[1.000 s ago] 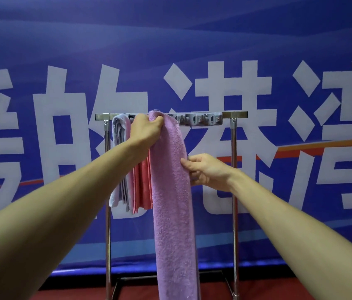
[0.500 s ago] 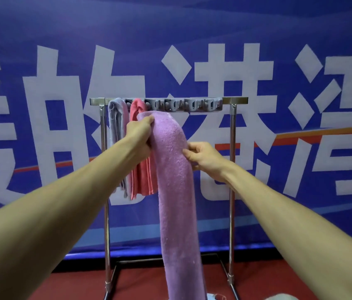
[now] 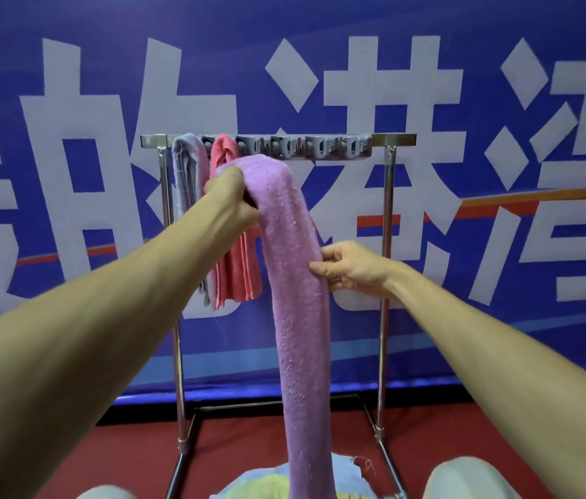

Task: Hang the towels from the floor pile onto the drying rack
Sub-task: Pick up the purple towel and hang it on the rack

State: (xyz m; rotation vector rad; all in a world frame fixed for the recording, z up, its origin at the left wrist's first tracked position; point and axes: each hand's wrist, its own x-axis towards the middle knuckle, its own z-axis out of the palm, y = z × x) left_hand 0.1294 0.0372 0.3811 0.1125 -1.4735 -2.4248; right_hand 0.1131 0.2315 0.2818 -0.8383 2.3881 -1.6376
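Left hand [image 3: 228, 199] gripping purple towel [image 3: 298, 300] top, right hand [image 3: 352, 268] pinching its edge, blue banner [image 3: 320, 48] reading 的港

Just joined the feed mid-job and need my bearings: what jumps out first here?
A long purple towel dominates the centre, hanging from the left hand, which grips its top fold below the rail of the drying rack, while the right hand pinches its right edge lower down. Behind it, a grey towel and a pink towel hang at the rail's left end. A blue banner with huge white characters fills the background.
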